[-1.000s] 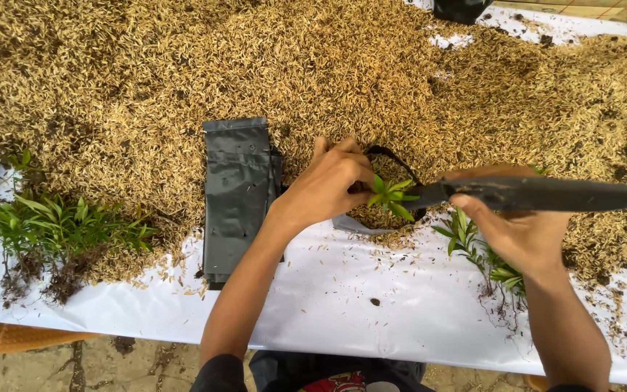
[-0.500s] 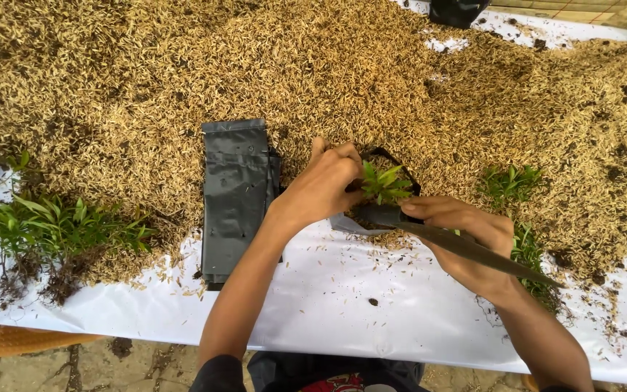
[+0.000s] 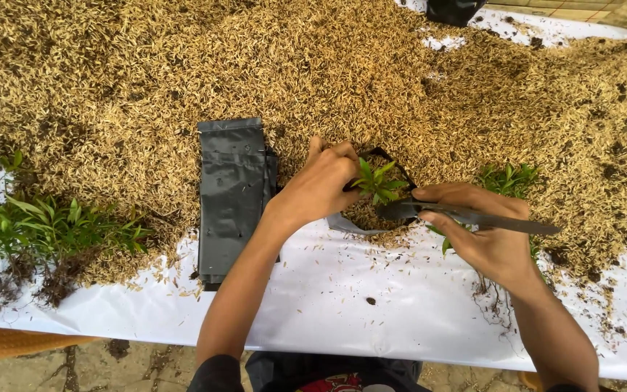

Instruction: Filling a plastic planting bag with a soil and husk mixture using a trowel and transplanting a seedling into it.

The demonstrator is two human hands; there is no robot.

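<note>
Seedling bunch [image 3: 52,229]: far left of the left hand, on the bench [image 3: 371,319]. Flat black bags [image 3: 230,196]: just left of it. Left hand [image 3: 324,181]: closed on a small seedling [image 3: 377,181], upright in a black bag [image 3: 382,210] of husk. Right hand [image 3: 484,236]: gripping a dark flat tool [image 3: 473,215], tip by the seedling.

A flat stack of black plastic bags [image 3: 230,196], oblong and glossy, lies on the white-covered bench [image 3: 328,305], its top end against the heap of husks. Just right of it an open black bag [image 3: 382,214] holds a green seedling and husks.
</note>
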